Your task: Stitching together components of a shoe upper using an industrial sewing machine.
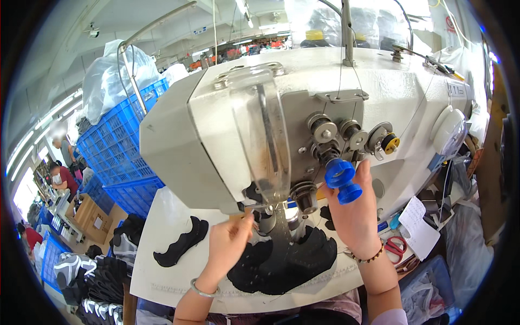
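Observation:
A white sewing machine (216, 124) stands before me. My left hand (232, 241), with a bracelet at its wrist, is closed in a pinch beside the needle area; what it pinches is too small to make out. My right hand (355, 216), wearing a beaded bracelet, is raised by two blue knobs (340, 173) on the machine's front. Its thumb and fingers are apart, partly hidden behind the knobs. Under the presser foot area lies a black shaped fabric piece (281, 265) on the white work table (179, 279). A second, curved black piece (181, 242) rests left of my left hand.
Metal thread tension dials (323, 130) sit above the knobs. Red-handled scissors (395, 249) and a written paper sheet (418, 225) lie at the right. Blue crates (122, 135) stand at the left, above stacked grey and black shoe parts (97, 276). Other people work in the far left background.

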Demonstrator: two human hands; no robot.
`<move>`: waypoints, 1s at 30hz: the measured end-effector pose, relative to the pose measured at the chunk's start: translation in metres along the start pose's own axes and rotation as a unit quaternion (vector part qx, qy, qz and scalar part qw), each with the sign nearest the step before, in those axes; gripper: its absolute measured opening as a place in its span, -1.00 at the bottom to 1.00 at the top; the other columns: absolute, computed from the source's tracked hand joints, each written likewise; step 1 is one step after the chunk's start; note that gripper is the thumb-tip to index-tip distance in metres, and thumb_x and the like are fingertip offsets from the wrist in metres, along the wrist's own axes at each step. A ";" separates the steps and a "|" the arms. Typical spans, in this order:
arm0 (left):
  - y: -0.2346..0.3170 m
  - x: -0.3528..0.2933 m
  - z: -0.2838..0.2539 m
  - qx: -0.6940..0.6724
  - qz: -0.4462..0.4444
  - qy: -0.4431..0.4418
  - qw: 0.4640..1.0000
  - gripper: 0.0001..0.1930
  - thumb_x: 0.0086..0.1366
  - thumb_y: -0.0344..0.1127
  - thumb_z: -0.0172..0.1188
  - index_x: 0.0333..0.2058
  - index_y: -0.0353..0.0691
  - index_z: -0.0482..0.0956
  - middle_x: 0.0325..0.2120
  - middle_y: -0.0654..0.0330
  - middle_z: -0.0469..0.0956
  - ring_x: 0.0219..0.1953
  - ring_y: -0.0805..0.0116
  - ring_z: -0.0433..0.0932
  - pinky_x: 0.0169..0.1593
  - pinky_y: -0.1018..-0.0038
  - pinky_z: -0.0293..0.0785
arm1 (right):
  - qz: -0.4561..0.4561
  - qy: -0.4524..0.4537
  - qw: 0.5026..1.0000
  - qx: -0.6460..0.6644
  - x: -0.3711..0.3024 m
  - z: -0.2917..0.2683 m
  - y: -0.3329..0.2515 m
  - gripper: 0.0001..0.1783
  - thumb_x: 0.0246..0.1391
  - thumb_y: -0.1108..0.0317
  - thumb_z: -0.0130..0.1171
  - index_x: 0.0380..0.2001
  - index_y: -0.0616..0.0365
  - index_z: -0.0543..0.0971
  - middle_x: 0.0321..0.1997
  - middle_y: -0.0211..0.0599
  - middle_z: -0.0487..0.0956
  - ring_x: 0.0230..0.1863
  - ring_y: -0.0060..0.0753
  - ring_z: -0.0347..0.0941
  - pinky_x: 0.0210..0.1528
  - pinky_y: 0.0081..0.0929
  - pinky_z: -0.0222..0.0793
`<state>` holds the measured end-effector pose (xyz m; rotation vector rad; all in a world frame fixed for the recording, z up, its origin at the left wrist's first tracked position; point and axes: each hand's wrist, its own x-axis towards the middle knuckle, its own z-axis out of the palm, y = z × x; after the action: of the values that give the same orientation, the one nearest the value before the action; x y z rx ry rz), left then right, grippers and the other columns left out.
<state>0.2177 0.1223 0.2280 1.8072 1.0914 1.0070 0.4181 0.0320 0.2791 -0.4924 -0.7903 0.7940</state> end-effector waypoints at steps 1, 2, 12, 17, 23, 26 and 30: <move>0.002 -0.005 -0.001 0.030 -0.037 -0.058 0.997 -0.62 0.28 -0.12 0.14 -0.45 -0.42 0.60 -0.61 0.18 0.59 -0.64 0.50 0.54 -0.55 0.59 0.39 | 0.018 0.016 1.000 -0.008 0.002 0.001 -0.003 -0.64 0.25 -0.11 -0.07 -0.29 -0.06 0.31 -0.33 -0.46 0.37 -0.28 -0.48 0.26 -0.10 -0.43 0.16; 0.001 -0.007 0.001 0.031 -0.022 -0.082 0.996 -0.50 0.28 0.01 0.12 -0.56 -0.41 0.61 -0.60 0.11 0.62 -0.65 0.45 0.57 -0.61 0.61 0.35 | 0.030 0.006 1.000 -0.008 0.005 0.002 -0.008 -0.62 0.21 -0.15 -0.03 -0.30 -0.08 0.33 -0.34 -0.49 0.37 -0.29 -0.51 0.26 -0.11 -0.44 0.15; -0.001 -0.019 0.019 -0.191 -0.035 -0.072 0.978 -0.60 0.30 -0.13 0.14 -0.58 -0.36 0.60 -0.64 0.18 0.59 -0.65 0.53 0.52 -0.61 0.70 0.30 | -0.005 -0.102 0.992 0.068 0.004 0.004 -0.010 -0.68 0.25 0.08 0.02 0.07 -0.39 0.41 -0.14 -0.58 0.38 -0.10 -0.48 0.25 0.08 -0.47 0.19; -0.014 -0.038 0.039 -0.147 0.129 0.068 0.978 -0.65 0.25 -0.41 0.19 -0.69 -0.41 0.39 -0.75 0.30 0.39 -0.68 0.65 0.34 -0.59 0.65 0.26 | 0.016 0.025 0.995 0.100 0.001 0.027 -0.006 -0.68 0.27 0.15 0.02 0.08 -0.38 0.42 -0.22 -0.58 0.35 -0.21 -0.53 0.19 0.04 -0.47 0.19; -0.023 -0.066 0.057 -0.071 0.201 0.120 0.970 -0.62 0.25 -0.53 0.11 -0.73 -0.40 0.25 -0.76 0.27 0.21 -0.67 0.58 0.13 -0.61 0.59 0.20 | 0.016 -0.055 0.996 0.064 0.009 0.001 -0.017 -0.70 0.26 0.07 0.00 -0.03 -0.11 0.47 -0.36 -0.52 0.36 -0.33 -0.51 0.18 0.01 -0.39 0.22; -0.021 -0.065 0.056 -0.071 0.169 0.124 0.975 -0.62 0.26 -0.55 0.08 -0.73 -0.40 0.24 -0.73 0.28 0.23 -0.66 0.60 0.15 -0.57 0.60 0.37 | 0.055 -0.050 0.986 -0.151 0.008 -0.015 -0.029 -0.55 0.21 0.06 0.07 -0.06 0.23 0.48 -0.29 -0.34 0.55 -0.26 -0.40 0.43 -0.02 -0.36 0.34; -0.035 -0.063 0.050 -0.166 0.137 0.127 0.968 -0.66 0.23 -0.53 0.15 -0.72 -0.45 0.37 -0.67 0.18 0.42 -0.66 0.56 0.23 -0.58 0.60 0.21 | -0.048 -0.109 0.751 -0.649 -0.054 -0.064 -0.031 -0.83 0.04 0.33 0.23 -0.35 0.22 0.61 -0.42 -0.19 0.56 -0.52 -0.30 0.50 -0.44 -0.40 0.42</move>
<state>0.2324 0.0652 0.1627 1.6091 0.7704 1.5233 0.4574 -0.0357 0.2360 -1.6045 -1.5415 0.0617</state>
